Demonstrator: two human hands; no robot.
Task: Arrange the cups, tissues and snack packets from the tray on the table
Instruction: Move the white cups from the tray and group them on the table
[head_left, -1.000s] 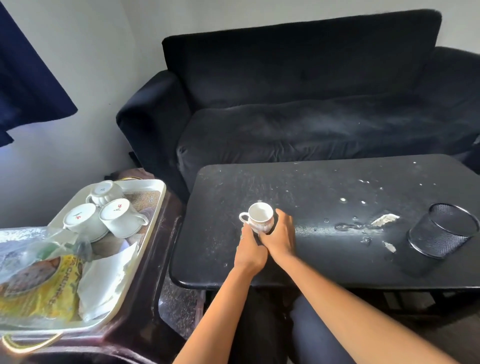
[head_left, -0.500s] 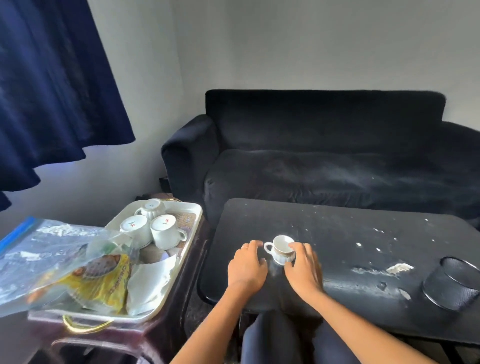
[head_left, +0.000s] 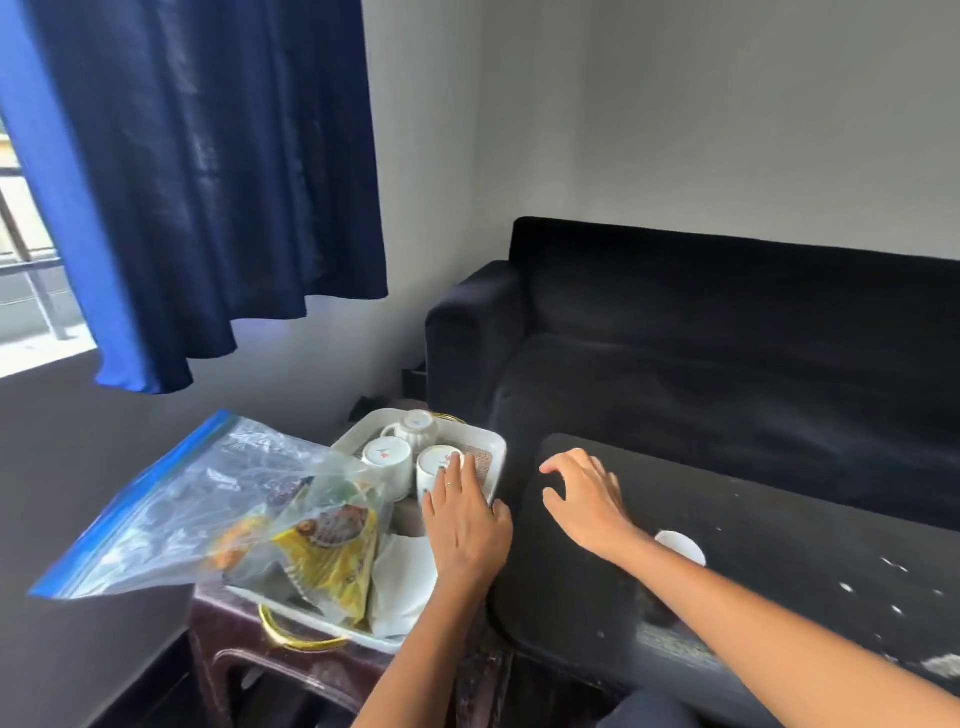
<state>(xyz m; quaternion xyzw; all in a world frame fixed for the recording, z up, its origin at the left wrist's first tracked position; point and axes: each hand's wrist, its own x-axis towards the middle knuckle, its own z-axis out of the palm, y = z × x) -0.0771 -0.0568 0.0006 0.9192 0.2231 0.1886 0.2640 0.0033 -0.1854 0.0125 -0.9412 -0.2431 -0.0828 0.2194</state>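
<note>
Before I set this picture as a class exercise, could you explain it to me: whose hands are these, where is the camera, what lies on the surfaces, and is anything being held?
There is no machine here. A person wears one wide-angle camera on the head, looking forward and down, so both arms enter from below. The left hand reaches over the white rectangular tray, its straight fingers touching an upturned white ceramic cup; nothing is gripped. The right hand hovers open over the black low table, holding nothing. Two more white cups stand on the tray, with white tissues and a clear plastic zip bag of yellow snack packets. One small white cup stands on the table, partly hidden by the right forearm.
</note>
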